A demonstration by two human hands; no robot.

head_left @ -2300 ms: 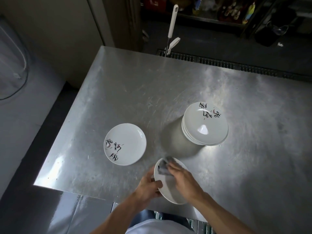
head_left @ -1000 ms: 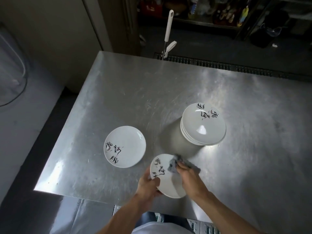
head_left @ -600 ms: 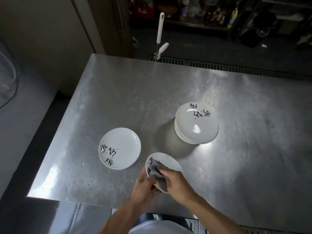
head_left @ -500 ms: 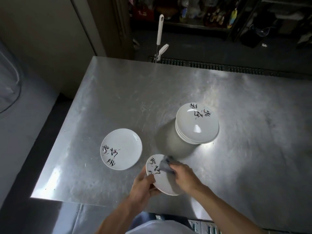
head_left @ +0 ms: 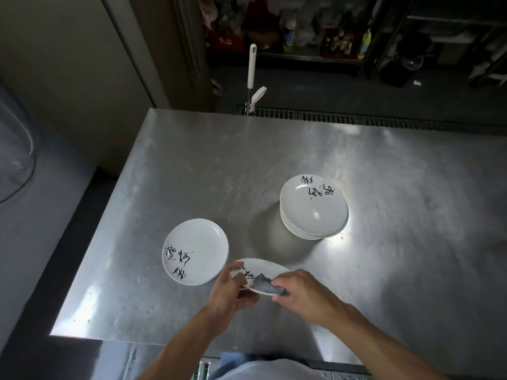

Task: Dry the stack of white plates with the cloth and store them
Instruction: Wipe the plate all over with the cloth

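Your left hand (head_left: pixel 229 290) is gripping the plate (head_left: pixel 263 270) rim; your right hand (head_left: pixel 304 293) is pinching the cloth (head_left: pixel 264 283) against it.

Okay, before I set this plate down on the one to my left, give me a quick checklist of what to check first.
1. Grip: the left hand holds the held plate by its left rim, thumb on top: ok.
2. Wiping: the right hand pinches the grey cloth against that plate's face: ok.
3. Dryness of the held plate, front and underside: cannot tell.
4. Landing spot: the single plate lies flat and face up on the table, nothing on it: ok.
5. Path: the stack of plates stands to the right, apart from both hands and off the way left: ok.
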